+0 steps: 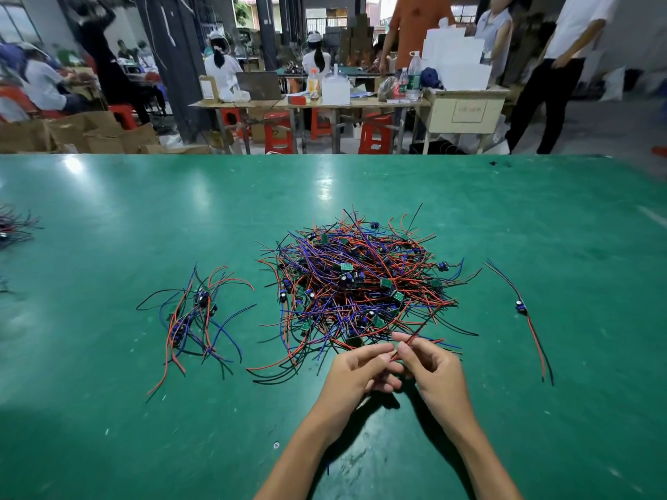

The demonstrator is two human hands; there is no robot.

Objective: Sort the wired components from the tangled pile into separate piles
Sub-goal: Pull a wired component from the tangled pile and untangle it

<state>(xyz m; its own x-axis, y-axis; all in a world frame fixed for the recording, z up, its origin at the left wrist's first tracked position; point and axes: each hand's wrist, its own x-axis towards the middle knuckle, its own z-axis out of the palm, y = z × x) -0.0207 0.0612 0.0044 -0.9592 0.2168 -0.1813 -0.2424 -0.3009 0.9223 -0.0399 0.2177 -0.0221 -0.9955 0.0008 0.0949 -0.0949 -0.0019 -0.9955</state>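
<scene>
Both my hands meet at the near edge of the big pile [357,283]: left grip [355,371] and right grip [431,369] pinched on one red-black wire [415,335]. Small pile [196,315] left, a lone piece [521,307] right, all on the green tabletop [144,427].

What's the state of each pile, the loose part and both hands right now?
tangled pile: large, unsorted, mid-table
left pile: small, set apart, several components
single component: alone at right, wires stretched out
left hand: fingers curled, at a wire on the pile's near edge
right hand: pinching a red and black wire
table: green, scuffed
</scene>
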